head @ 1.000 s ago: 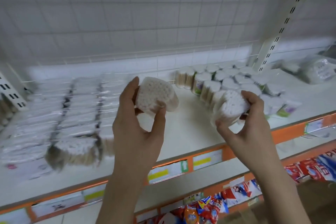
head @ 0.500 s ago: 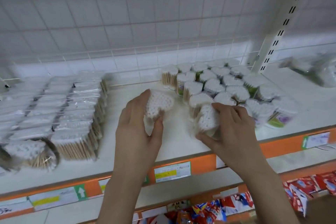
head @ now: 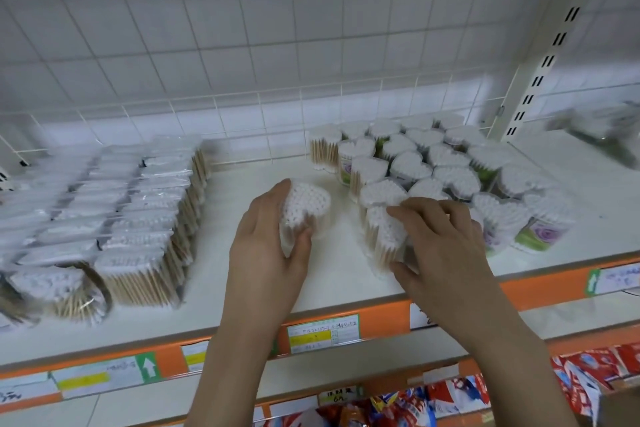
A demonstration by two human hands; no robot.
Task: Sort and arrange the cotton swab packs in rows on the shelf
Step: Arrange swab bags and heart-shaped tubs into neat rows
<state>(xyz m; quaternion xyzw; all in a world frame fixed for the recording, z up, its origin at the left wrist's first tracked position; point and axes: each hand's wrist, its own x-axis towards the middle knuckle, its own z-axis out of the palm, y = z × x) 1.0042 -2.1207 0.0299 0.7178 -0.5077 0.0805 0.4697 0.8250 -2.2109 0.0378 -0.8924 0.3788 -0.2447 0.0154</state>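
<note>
My right hand (head: 440, 246) grips an upright heart-shaped pack (head: 382, 239), touching the heart-shaped group (head: 446, 166) at its front-left corner; my left hand (head: 266, 253) holds another pack (head: 304, 215), its row slot lying rightward on the shelf (head: 346, 281).

On the white shelf (head: 339, 282), the left hand (head: 268, 253) grips 1 heart-shaped swab pack (head: 306, 210) mid-shelf; the right hand (head: 441, 246) holds another pack (head: 382, 236) against the heart-shaped group (head: 433, 163) toward the right end. Flat packs (head: 114, 211) fill the left.
</note>
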